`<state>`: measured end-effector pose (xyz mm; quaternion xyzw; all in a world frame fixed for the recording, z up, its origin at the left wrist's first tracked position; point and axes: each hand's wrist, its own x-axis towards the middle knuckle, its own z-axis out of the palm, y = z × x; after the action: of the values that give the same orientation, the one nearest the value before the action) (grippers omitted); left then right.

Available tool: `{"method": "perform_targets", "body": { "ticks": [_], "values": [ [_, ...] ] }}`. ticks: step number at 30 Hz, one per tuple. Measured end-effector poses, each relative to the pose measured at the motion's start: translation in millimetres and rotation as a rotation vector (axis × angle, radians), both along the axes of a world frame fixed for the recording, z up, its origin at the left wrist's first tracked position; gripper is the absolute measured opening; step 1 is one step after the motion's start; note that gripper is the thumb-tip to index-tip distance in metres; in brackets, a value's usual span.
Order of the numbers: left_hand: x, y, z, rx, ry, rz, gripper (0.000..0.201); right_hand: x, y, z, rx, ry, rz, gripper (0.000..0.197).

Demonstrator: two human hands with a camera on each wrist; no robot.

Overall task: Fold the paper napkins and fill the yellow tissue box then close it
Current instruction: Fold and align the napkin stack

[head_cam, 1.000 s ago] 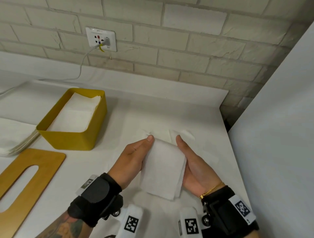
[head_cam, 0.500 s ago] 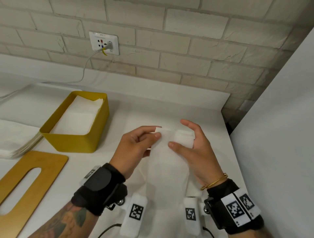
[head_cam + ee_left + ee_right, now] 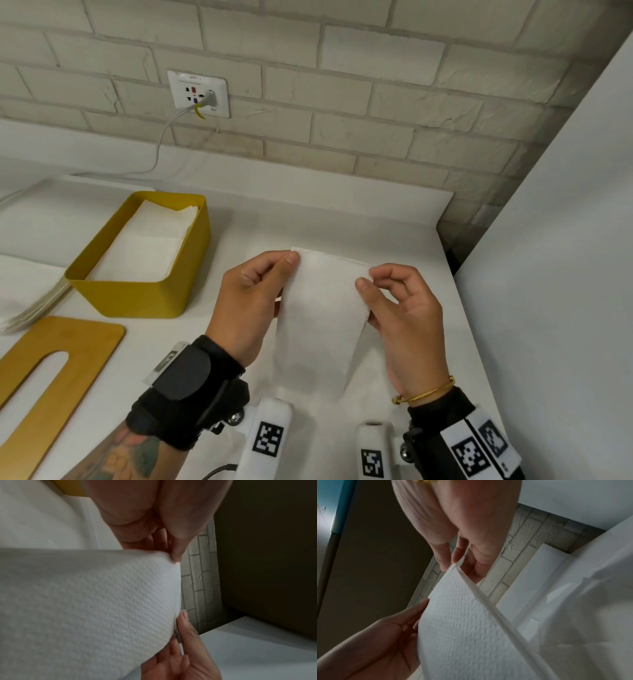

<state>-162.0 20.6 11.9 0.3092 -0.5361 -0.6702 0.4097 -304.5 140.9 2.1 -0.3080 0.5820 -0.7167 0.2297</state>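
Both hands hold one white embossed paper napkin [image 3: 322, 308] upright above the counter. My left hand [image 3: 253, 294] pinches its top left corner, and my right hand [image 3: 394, 298] pinches its top right corner. The napkin [image 3: 96, 608] hangs down from the pinched edge, and the right wrist view shows the napkin [image 3: 467, 628] as two layers parting at the top. The yellow tissue box [image 3: 144, 298] stands open to the left, with folded white napkins [image 3: 150, 240] inside. Its wooden slotted lid [image 3: 78, 346] lies flat on the counter in front of the box.
A stack of unfolded white napkins [image 3: 30, 301] lies at the left edge beside the box. A brick wall with a socket [image 3: 198, 92] and plugged cable is behind. A pale panel [image 3: 555, 274] rises on the right past the white counter [image 3: 342, 222] edge.
The napkin was held flat and low between both hands; it has been lifted and unfolded longer, and both hands now pinch its upper corners higher and farther from me.
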Motion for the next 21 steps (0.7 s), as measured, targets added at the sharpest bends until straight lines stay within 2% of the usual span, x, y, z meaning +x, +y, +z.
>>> {"method": "perform_targets", "body": {
  "ticks": [2,5,7,9,11,12,15,18,21],
  "values": [
    [0.4,0.2,0.3,0.004,0.003,-0.020,0.019,-0.8,-1.8,3.6,-0.029,-0.029,-0.002,0.020],
    [2.4,2.3,-1.1,0.011,-0.019,-0.136,0.026,-0.7,-7.5,8.3,-0.036,-0.041,-0.047,0.023],
    [3.1,3.7,-5.3,-0.025,-0.056,-0.168,0.035,2.1,-10.9,8.3,-0.033,-0.078,-0.040,0.036],
    [4.4,3.5,-8.4,-0.049,-0.074,-0.150,0.040,6.9,-12.5,8.4,-0.009,-0.184,0.053,0.058],
    [7.6,2.6,-9.2,-0.036,-0.072,-0.139,0.040,10.9,-12.1,8.2,0.043,-0.263,0.141,0.066],
    [9.3,2.1,-9.5,-0.032,-0.078,-0.153,0.041,10.8,-11.9,8.4,0.065,-0.274,0.164,0.062],
    [13.5,2.3,-12.6,-0.047,-0.111,-0.231,0.044,6.9,-13.4,8.3,0.122,-0.261,0.193,0.034],
    [15.2,4.1,-16.5,-0.057,-0.155,-0.299,0.043,2.4,-18.0,8.9,0.167,-0.206,0.162,0.008],
    [16.9,8.2,-19.3,0.001,-0.191,-0.371,0.017,-5.6,-23.4,17.1,0.124,-0.169,0.082,0.003]
  ]
}}
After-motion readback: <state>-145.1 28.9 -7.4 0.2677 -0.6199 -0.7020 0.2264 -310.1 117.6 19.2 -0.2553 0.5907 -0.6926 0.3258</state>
